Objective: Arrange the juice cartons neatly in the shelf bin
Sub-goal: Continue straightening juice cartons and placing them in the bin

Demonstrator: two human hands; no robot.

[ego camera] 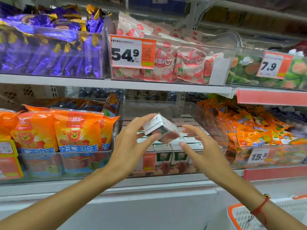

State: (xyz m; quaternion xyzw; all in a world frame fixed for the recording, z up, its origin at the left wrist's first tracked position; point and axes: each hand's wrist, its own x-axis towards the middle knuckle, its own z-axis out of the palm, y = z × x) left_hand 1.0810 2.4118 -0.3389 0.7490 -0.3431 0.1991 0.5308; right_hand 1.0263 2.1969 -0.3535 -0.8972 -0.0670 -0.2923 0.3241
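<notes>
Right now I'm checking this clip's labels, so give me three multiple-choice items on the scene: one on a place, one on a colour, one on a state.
1. Where is the loose juice carton?
A. Held above the clear bin
B. In the white basket
C. On the top shelf

2. What colour are the bags at upper left?
A. Green
B. Purple
C. White

3. How is the right hand?
A. Fist closed
B. Gripping a bag
C. Open beside the carton

Key: 1 A, the left hand holds it tilted over the cartons in the bin. 2 B, purple and gold wrappers. 3 C, fingers spread, holding nothing.
</notes>
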